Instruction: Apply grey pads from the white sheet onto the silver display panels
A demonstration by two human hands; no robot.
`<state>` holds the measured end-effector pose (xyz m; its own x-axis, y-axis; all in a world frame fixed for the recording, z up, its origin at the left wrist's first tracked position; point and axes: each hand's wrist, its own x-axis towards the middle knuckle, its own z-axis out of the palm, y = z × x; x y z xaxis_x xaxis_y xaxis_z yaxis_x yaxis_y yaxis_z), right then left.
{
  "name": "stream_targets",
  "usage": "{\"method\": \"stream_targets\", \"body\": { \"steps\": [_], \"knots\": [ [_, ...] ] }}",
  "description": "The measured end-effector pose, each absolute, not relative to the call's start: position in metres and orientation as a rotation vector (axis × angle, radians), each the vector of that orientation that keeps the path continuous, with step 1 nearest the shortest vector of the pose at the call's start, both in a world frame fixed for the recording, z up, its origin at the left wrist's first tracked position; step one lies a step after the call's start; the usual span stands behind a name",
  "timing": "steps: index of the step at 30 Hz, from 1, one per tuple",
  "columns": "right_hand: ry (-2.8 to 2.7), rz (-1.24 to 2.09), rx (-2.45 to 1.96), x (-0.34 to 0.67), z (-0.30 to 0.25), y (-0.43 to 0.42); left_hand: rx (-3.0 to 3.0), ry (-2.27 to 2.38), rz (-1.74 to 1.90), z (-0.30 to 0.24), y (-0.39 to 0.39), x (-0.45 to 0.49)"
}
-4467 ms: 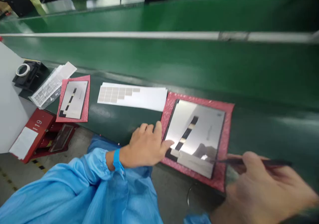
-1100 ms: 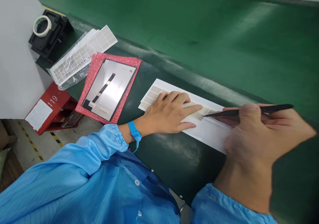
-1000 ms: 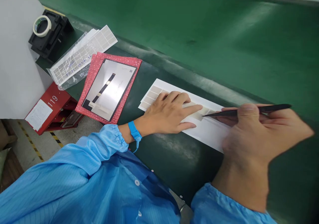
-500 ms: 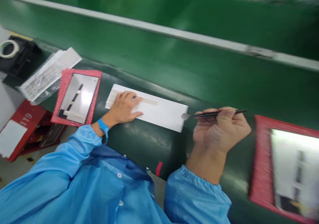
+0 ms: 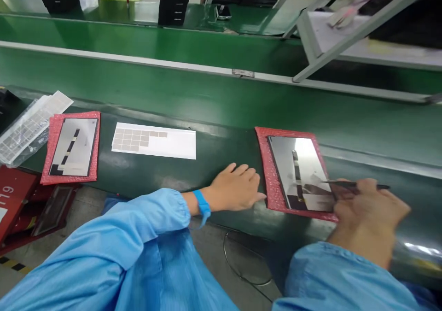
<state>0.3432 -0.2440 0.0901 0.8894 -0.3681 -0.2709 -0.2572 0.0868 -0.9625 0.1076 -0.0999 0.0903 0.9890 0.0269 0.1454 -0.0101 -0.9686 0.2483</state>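
Note:
My right hand [image 5: 371, 205], a little blurred, pinches dark tweezers [image 5: 348, 184] over the right-hand display panel [image 5: 281, 156]. A small greyish patch shows at their tip; whether it touches the panel I cannot tell. The panel is silvery, has a dark strip down its back and lies on red bubble wrap [image 5: 271, 186]. My left hand [image 5: 236, 186] is open, palm down, its thumb by the wrap's left edge. Left of it a white sheet of grey stickers [image 5: 179, 145] lies on the dark green bench, its right part bare.
A second panel [image 5: 86, 136] rests on red bubble wrap at the left, beside bagged sticker sheets [image 5: 31, 122]. A red box [image 5: 14, 214] stands lower left. Behind the bench runs a green surface with a pale rail [image 5: 155, 62]; a metal frame [image 5: 345, 39] rises at the back right.
My view has swung right. My left hand has left the sticker sheet and moved right to near the right-hand panel. My right hand has carried the tweezers from the sheet's end to over that panel.

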Motion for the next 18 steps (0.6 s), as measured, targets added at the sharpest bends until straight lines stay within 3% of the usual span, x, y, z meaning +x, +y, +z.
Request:
{"method": "stream_targets", "body": {
  "steps": [6, 18],
  "knots": [
    [0.557, 0.015, -1.500, 0.307, 0.092, -0.236, 3.063, 0.026, 0.210, 0.073, -0.115, 0.115],
    [0.267, 0.234, -1.471, 0.178, 0.088, -0.235, 3.087, 0.341, 0.065, 0.095, -0.088, -0.024]
  ]
}}
